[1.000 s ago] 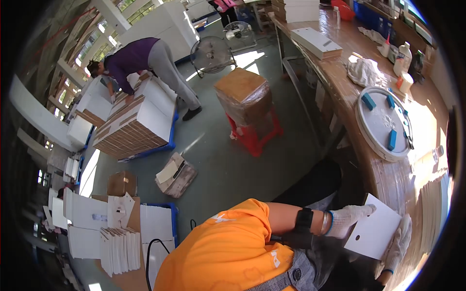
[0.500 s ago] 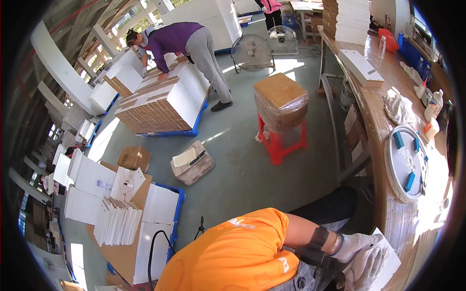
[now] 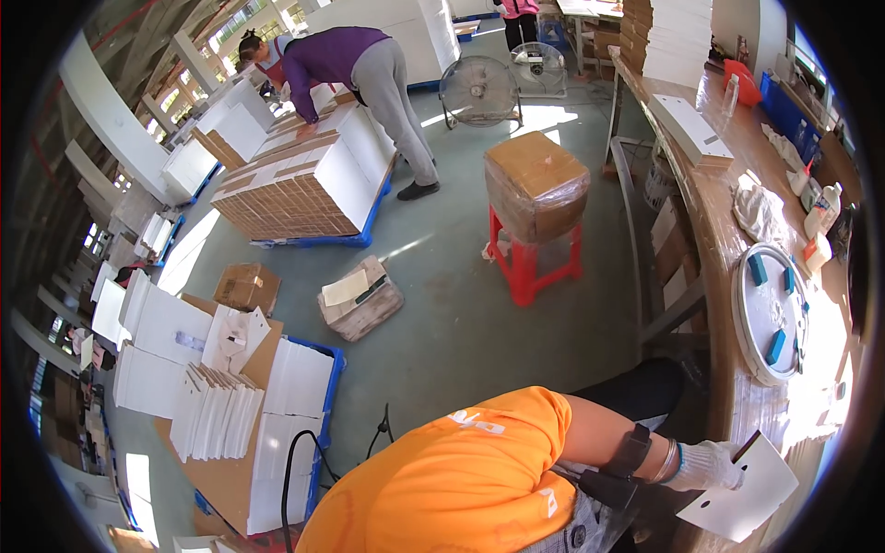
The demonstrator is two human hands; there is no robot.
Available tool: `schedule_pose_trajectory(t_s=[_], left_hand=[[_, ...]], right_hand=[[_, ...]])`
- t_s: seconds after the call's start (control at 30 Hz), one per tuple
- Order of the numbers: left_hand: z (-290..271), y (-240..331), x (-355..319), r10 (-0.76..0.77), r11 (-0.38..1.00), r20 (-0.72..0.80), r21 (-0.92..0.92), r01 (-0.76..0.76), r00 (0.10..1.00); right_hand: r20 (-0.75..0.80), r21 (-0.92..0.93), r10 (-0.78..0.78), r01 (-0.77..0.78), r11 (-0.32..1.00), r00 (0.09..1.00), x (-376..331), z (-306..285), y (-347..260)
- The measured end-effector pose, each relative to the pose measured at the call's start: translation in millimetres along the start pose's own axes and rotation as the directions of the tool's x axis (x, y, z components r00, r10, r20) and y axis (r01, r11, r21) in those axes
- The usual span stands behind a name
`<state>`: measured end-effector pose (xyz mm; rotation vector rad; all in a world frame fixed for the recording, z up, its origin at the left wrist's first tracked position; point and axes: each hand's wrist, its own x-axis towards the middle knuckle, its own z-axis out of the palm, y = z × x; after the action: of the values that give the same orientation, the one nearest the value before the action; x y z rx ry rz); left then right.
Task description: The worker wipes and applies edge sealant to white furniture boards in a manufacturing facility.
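Observation:
My left hand point(image 3: 706, 464), in a white knitted glove, is closed on the upper left edge of a thin white panel point(image 3: 749, 495) at the lower right. The panel is tilted and has a dark oval mark or hole near its lower left edge. A narrow dark shape point(image 3: 748, 446) shows at its upper edge beside my fingers; I cannot make out what it is. My left arm reaches across from an orange sleeve point(image 3: 539, 419), with a black band above the wrist. No part of my right hand can be made out.
Right of me runs a wrapped workbench point(image 3: 714, 221) with a round lid point(image 3: 751, 355) carrying blue blocks, bottles and a white cloth point(image 3: 758, 210). A wrapped carton point(image 3: 536, 189) sits on a red stool point(image 3: 524, 276). White panels point(image 3: 217, 415) lie left. Someone in purple point(image 3: 336, 64) bends over stacked boards.
Both gloved hands were at the panel before; now only the left shows on it. The panel has shifted right and turned, showing more of its face. The person in purple still bends over the stack.

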<state>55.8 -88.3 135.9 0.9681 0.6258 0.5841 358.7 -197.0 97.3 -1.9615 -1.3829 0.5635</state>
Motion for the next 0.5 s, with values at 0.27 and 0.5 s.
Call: schedule_pose_trajectory(t_s=[0.27,0.5], left_hand=[[7.4,3.8,-13.6,0.445,0.587,0.340,0.589,-0.556,0.829],[-10.0,-10.5,-12.2,0.383,0.565,0.320,0.660,-0.494,0.866]], right_hand=[[0.189,-0.600,-0.289,0.343,0.722,0.938,5.7,9.4,-141.1],[-0.117,0.022,-0.517,0.523,0.852,0.848,88.7,-26.3,36.0]])
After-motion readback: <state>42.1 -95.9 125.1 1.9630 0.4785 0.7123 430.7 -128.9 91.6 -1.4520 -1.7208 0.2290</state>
